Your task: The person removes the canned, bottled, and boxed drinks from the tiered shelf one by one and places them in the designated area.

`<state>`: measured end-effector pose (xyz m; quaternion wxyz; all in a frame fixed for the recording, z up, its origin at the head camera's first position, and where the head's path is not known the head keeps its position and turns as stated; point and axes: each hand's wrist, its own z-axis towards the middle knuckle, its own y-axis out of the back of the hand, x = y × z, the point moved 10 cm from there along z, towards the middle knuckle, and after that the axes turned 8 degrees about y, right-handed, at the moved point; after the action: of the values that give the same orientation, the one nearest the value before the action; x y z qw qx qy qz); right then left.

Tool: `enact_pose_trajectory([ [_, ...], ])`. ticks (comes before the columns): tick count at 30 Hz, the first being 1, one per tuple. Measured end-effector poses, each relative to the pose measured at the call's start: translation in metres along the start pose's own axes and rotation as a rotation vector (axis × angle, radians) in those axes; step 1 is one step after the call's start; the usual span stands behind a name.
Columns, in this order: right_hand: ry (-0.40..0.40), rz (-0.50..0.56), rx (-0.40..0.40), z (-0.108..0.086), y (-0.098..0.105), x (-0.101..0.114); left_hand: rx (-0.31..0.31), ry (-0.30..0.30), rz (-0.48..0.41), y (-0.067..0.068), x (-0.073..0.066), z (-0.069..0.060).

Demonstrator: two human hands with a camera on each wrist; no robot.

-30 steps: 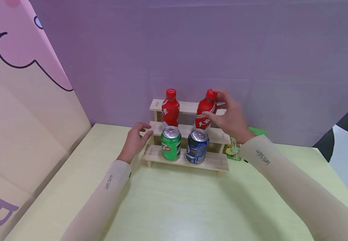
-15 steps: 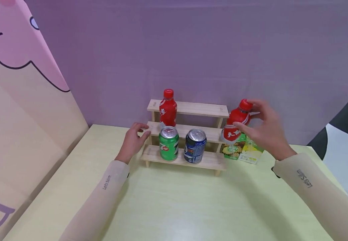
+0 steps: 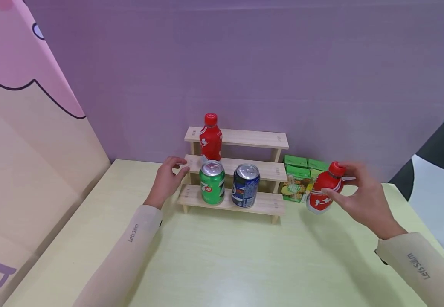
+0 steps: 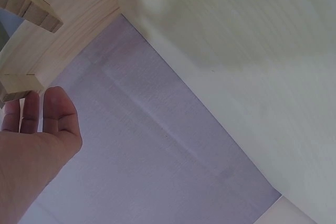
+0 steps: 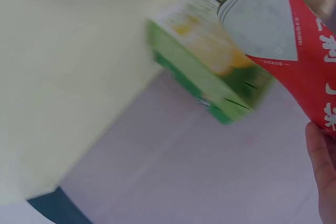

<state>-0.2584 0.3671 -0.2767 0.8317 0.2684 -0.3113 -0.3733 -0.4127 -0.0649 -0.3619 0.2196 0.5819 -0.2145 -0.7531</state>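
Observation:
My right hand (image 3: 365, 198) grips a red bottle (image 3: 324, 189) near its neck and cap, tilted, in the air to the right of a three-step wooden shelf (image 3: 256, 137). In the right wrist view the bottle (image 5: 310, 51) shows a clear base and white lettering. My left hand (image 3: 166, 179) is at the shelf's left end, fingers bent; in the left wrist view its fingertips (image 4: 59, 106) lie at the end of a wooden board (image 4: 21, 85). Another red bottle (image 3: 210, 140) stands on the middle step. A green 7up can (image 3: 212, 187) and a dark blue can (image 3: 245, 189) stand on the lowest step.
Several green juice cartons (image 3: 295, 185) stand right of the shelf, partly behind the held bottle. A purple backdrop (image 3: 245, 64) rises behind the table (image 3: 222, 256). A printed panel (image 3: 26, 149) borders the left side.
My right hand has carried the red bottle from the shelf's middle step area out to the right and lower, uncovering the cartons. The left hand stays at the shelf's left end.

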Motion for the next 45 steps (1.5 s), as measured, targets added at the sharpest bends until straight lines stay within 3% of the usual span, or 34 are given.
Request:
enact_pose_trajectory([
  [4, -0.064, 0.005, 0.053, -0.016, -0.015, -0.018, 0.002, 0.011, -0.001, 0.000, 0.001, -0.002],
  [9, -0.100, 0.010, 0.065, -0.026, -0.024, -0.032, 0.004, 0.011, -0.004, 0.000, 0.000, -0.002],
  [20, -0.138, -0.011, 0.072, -0.018, -0.023, -0.024, -0.009, 0.016, -0.005, 0.001, 0.001, -0.002],
  [26, -0.057, -0.022, -0.050, 0.009, -0.010, 0.005, -0.004, 0.031, -0.005, 0.000, 0.003, -0.001],
  [30, 0.018, 0.028, -0.069, 0.031, -0.017, 0.031, -0.003, 0.024, -0.014, -0.001, 0.003, 0.000],
  [37, 0.086, 0.101, -0.006, 0.070, -0.058, 0.072, -0.004, 0.015, -0.020, 0.000, 0.002, 0.000],
  [45, 0.172, 0.146, 0.125, 0.132, -0.114, 0.135, 0.001, 0.031, -0.012, -0.001, 0.004, 0.002],
])
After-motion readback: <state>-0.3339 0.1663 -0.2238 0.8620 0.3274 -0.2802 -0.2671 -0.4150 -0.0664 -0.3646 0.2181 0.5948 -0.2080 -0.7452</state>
